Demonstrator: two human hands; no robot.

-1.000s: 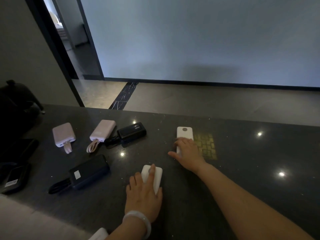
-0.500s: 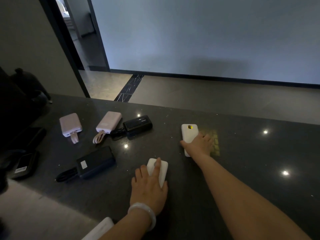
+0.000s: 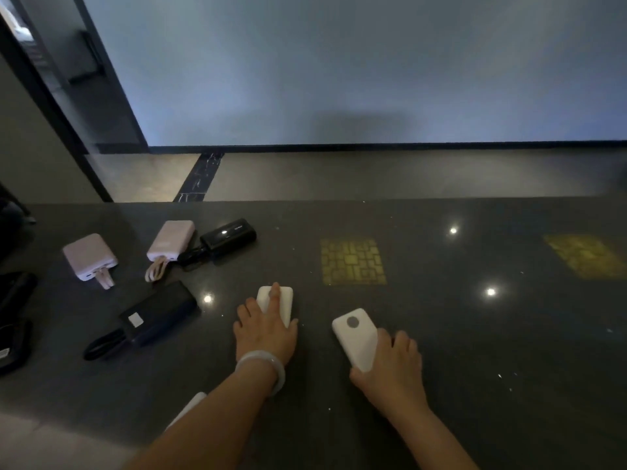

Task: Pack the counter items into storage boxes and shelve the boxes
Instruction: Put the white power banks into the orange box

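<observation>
Dark speckled worktop (image 3: 441,351) | left hand (image 3: 268,330) rests flat on a white power bank (image 3: 283,300) | right hand (image 3: 390,364) grips another white power bank (image 3: 356,337) (long axis toward the far-left), just beside the first.

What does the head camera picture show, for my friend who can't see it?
Two hands rest on a dark counter: the left hand lies on one white power bank, the right hand holds another. Pink and black ones lie to the left.

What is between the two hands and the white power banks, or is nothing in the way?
Nothing visible. The left hand already rests on one white power bank, and the right hand grips the other white power bank. No storage box is in view.
</observation>
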